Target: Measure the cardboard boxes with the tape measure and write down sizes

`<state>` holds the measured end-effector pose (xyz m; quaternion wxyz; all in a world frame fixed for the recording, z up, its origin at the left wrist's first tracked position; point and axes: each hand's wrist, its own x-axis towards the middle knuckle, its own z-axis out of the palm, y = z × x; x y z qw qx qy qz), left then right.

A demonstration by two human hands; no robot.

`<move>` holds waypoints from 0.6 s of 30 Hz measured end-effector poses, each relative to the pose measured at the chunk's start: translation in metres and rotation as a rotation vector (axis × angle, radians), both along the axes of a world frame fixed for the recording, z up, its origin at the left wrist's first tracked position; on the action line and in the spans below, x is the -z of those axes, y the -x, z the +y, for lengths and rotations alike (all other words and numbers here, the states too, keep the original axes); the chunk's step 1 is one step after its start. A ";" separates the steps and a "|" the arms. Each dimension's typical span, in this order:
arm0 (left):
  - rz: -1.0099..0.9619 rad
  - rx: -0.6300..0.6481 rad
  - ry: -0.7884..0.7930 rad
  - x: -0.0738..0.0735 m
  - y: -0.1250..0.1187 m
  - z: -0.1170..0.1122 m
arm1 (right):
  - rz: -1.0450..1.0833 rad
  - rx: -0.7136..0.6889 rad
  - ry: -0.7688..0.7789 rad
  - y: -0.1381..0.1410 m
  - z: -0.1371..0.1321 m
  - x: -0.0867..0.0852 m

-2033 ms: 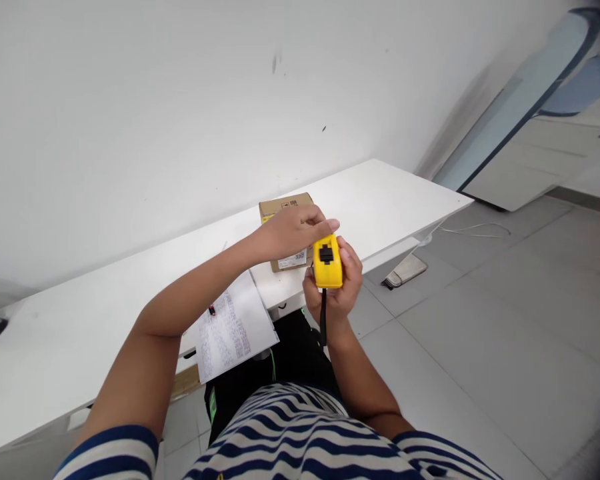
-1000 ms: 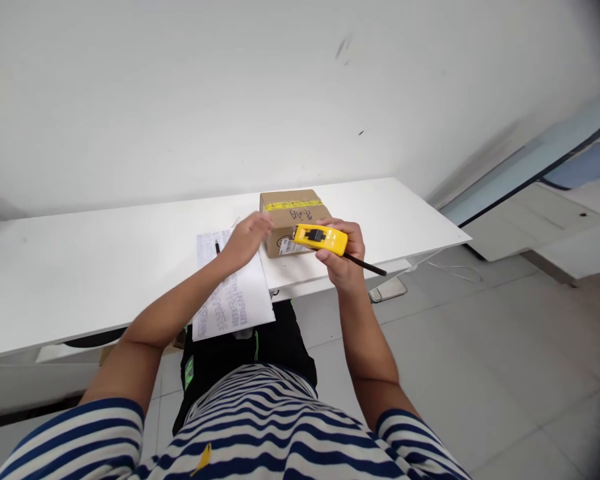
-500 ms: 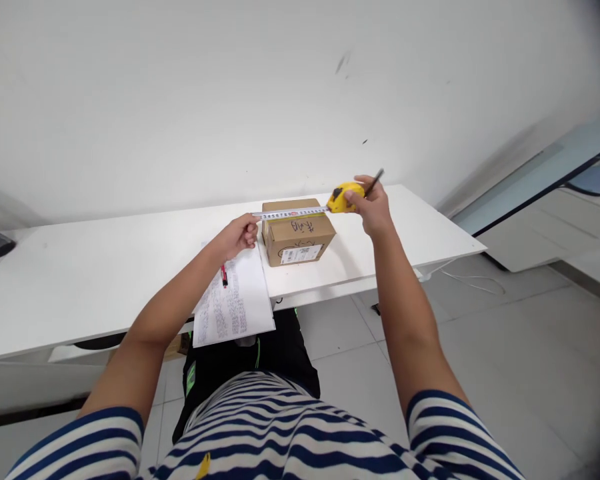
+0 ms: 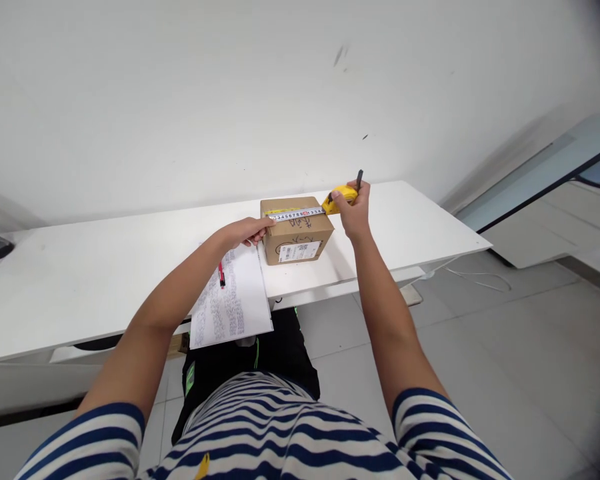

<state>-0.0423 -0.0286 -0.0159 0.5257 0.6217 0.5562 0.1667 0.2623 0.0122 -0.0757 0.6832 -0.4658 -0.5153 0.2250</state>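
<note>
L hand (image 4: 249,231) pinches tape blade (image 4: 293,215) atop box (image 4: 300,236), left end; R hand (image 4: 355,213) grips tape case (image 4: 347,195), right of box. Case prob. light, stiff; hold sides.

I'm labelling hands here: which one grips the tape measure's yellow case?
The right hand grips the yellow case; the left hand is at the other end of the blade stretched across the box.

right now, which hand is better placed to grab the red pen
Probably the left hand: it is nearer the red pen, though busy at the tape blade's end. The right hand, beyond the box, holds the yellow tape case.
</note>
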 end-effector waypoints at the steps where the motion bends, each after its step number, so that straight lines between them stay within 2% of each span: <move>1: -0.019 0.004 0.017 0.000 0.000 0.001 | -0.002 0.002 0.003 0.000 0.000 0.000; 4: -0.015 0.008 0.036 -0.001 0.002 0.003 | -0.013 -0.001 0.004 -0.002 -0.003 -0.001; 13: 0.015 -0.089 -0.085 0.006 0.003 0.017 | -0.021 0.060 -0.015 0.004 -0.018 0.002; 16: 0.080 -0.176 -0.266 0.006 0.001 0.022 | -0.021 0.092 -0.027 0.006 -0.021 0.002; 18: 0.083 -0.172 -0.424 0.007 0.003 0.026 | -0.016 0.102 -0.030 0.007 -0.022 0.002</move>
